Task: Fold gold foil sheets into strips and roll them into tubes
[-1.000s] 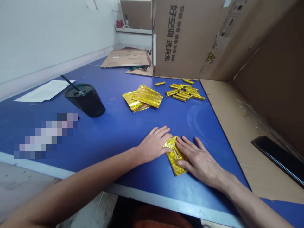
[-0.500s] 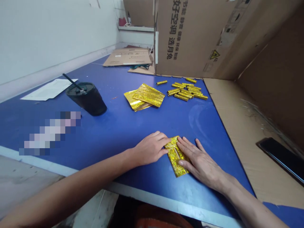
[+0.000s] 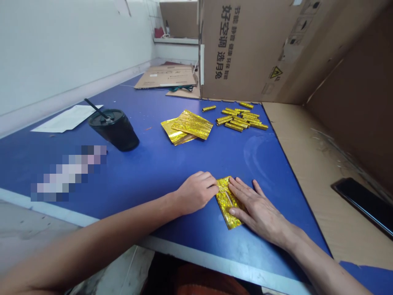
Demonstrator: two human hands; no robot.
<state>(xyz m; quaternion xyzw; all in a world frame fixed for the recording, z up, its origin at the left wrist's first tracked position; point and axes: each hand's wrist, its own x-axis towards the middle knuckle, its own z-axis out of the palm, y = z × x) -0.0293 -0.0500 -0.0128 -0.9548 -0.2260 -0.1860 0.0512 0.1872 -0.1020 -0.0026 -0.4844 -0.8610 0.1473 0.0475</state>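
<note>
A folded sheet of shiny gold foil paper lies on the blue tabletop in front of me, with a pale slit showing along its middle. My left hand is at its upper left edge, fingers curled in and pinching that edge; the fingertips are partly hidden. Flat across the right side of the sheet rests my right hand, its fingers stretched out and the thumb apart. Farther back is a small stack of gold foil sheets. To the right of the stack lie several small gold foil rolls.
A dark tumbler with a straw stands at the left, near a white paper. Flattened cardboard lies at the back. A large cardboard box walls off the far right. A black phone rests on cardboard at right.
My left fingers have curled in more tightly at the sheet's edge, where they reached out over it before. My right hand stays flat on the sheet. The view has shifted slightly.
</note>
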